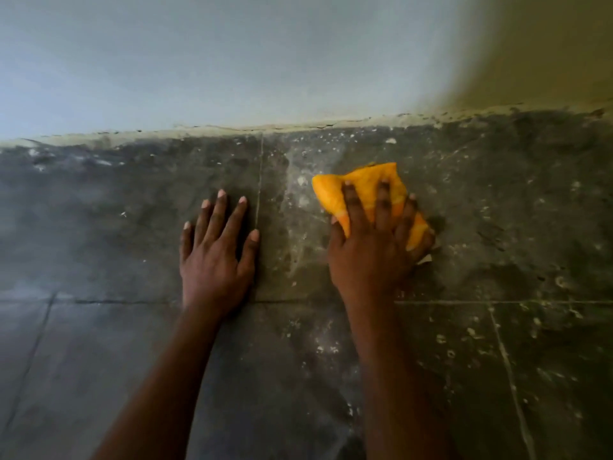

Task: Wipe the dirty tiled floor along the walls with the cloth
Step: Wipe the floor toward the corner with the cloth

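Both hands flat: left [215, 257] on floor [132, 234]; right [374, 250] pressing cloth [361, 190], lying diagonally.

A pale grey-blue wall [205, 61] fills the top of the view, turning dull yellow toward its right end. A rough, cracked cream strip [298, 127] runs along the wall's foot from the left edge to the right edge. A small pale scrap [425, 259] lies near the middle of the view; what it is cannot be told.
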`<state>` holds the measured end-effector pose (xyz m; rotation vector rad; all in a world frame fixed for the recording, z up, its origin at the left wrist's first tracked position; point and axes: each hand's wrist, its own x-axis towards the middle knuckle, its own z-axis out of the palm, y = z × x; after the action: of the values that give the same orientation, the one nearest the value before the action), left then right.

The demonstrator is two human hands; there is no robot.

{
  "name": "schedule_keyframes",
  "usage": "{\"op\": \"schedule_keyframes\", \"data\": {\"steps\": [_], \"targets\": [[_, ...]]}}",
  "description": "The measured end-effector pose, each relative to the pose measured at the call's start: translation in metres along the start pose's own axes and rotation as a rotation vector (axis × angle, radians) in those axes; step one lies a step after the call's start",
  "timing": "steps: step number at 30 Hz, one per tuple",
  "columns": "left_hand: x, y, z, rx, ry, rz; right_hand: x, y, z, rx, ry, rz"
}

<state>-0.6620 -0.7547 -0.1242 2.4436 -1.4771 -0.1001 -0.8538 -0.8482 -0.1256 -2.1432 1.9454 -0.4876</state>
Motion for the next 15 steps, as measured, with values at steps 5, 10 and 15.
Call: {"op": "schedule_keyframes", "data": {"steps": [5,10,15], "targets": [[0.002,-0.004,-0.004,-0.015,0.036,0.008,-0.057,0.006,-0.015,-0.107,-0.164,-0.384],[0.007,-0.006,-0.001,-0.007,0.038,0.005,-0.012,0.024,-0.016,-0.078,-0.015,-0.077],[0.005,-0.005,0.003,0.016,0.005,-0.020,0.015,-0.034,0.010,-0.044,-0.112,-0.231]]}}
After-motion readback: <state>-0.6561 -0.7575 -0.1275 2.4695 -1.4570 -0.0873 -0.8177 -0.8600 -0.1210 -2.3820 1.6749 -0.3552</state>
